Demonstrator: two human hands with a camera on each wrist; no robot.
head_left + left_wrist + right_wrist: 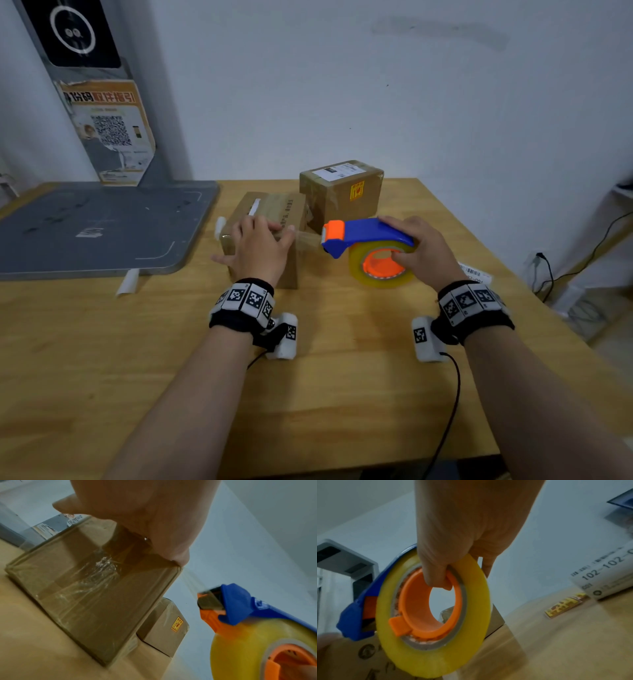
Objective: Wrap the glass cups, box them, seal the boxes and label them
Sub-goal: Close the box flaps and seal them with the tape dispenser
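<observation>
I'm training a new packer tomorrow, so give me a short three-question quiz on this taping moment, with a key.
1. True or false: the left hand presses on top of the near box.
2. Which hand holds the tape dispenser?
A. left
B. right
C. neither
3. Fill in: the far box carries a white label on top and a ____ sticker on its side.

Key:
1. True.
2. B: the right hand grips it, the thumb hooked in the orange core, and a strip of clear tape stretches to the near box.
3. Yellow.

light: even, soft indoor | shadows: faint | wrist views: blurred; wide-angle bending at edges | head view: sharper
</observation>
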